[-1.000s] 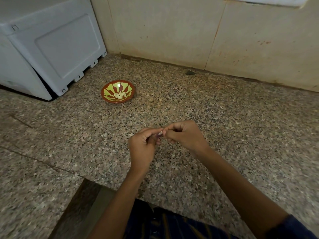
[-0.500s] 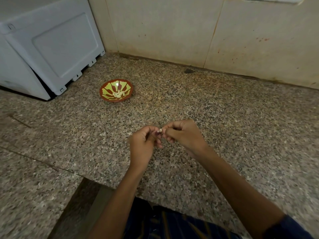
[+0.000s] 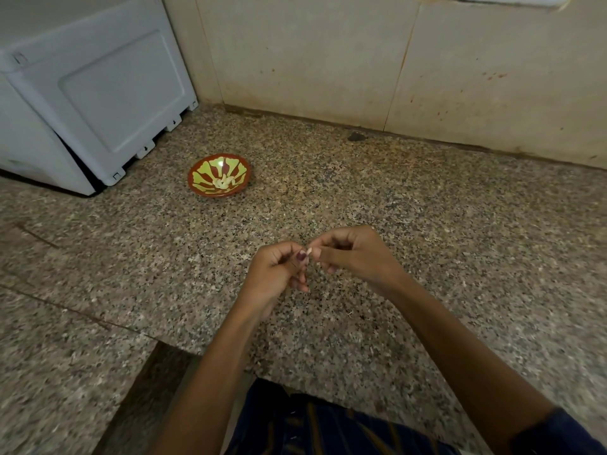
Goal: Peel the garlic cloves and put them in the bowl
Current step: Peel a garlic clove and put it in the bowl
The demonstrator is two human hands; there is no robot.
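Peeling in progress: one garlic clove (image 3: 309, 250) pinched between both hands above the bench (image 3: 427, 224)

I note the left hand (image 3: 279, 270) and right hand (image 3: 354, 257) meeting fingertip to fingertip at frame centre, each with fingers curled and gripping the small pale clove; only its tip shows between them, so I cannot tell its long axis or how much skin remains. The bowl (image 3: 197, 185), red-brown with a yellow-green pattern, sits at about 11 o'clock from the hands, well apart, with a few pale peeled cloves (image 3: 223, 182) lying at its centre. In my judgement the left hand is nearer the bowl, so the drop calls for a reach up and to the left. A grey appliance (image 3: 98, 93) stands at 10 o'clock, just beyond the bowl, against the wall
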